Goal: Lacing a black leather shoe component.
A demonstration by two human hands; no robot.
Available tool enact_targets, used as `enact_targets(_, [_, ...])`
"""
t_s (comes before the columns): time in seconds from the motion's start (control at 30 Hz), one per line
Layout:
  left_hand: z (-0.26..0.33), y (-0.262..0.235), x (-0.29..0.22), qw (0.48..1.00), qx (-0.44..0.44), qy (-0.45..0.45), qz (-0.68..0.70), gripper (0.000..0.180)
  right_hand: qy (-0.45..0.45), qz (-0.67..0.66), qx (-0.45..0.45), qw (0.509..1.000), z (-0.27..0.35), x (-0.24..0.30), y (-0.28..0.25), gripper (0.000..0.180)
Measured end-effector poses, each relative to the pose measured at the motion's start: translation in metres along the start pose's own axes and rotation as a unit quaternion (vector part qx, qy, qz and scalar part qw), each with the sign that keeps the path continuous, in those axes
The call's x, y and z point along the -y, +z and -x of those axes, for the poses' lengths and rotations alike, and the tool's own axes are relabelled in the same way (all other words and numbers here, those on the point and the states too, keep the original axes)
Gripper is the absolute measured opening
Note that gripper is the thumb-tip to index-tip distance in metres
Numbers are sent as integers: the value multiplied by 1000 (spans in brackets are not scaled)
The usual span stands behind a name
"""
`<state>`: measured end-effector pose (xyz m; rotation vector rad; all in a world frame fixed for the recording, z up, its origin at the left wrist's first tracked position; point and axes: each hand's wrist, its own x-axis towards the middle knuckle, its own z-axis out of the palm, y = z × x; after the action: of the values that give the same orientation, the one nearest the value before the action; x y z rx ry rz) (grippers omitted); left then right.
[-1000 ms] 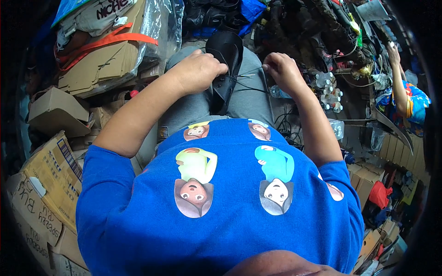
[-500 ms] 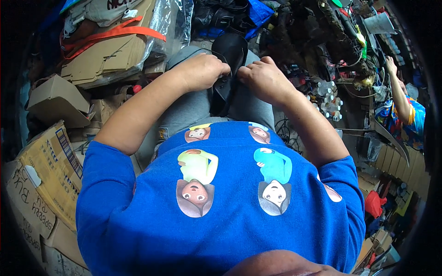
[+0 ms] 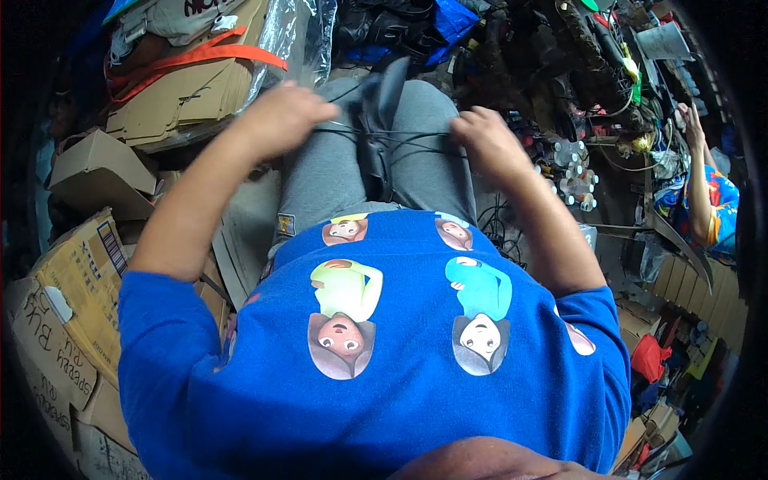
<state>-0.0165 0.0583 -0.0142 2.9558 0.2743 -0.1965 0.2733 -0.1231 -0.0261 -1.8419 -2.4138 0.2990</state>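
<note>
Apparently, the step in hand was tensioning the dark laces [image 3: 422, 134] of a black shoe [image 3: 374, 160], which lay in the person's lap on the grey trousers [image 3: 432, 172]. The next move seemed to call for an even pull from both sides, lest the shoe twist. The right hand [image 3: 486, 138] was closed, pinching lace beside the right thigh. The left hand [image 3: 292, 114] was curled beyond the left thigh, too blurred to tell whether it gripped lace. Both arms reached forward, elbows bent outward, hands well apart.
</note>
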Motion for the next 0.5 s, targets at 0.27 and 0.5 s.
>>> enact_targets(0.27, [74, -42, 50, 816, -211, -161, 513, 16, 258, -610, -247, 707, 51, -49, -25, 15])
enact_targets(0.5, [12, -77, -38, 501, -184, 33, 845, 18, -2, -872, -193, 450, -18, 19, -54, 24])
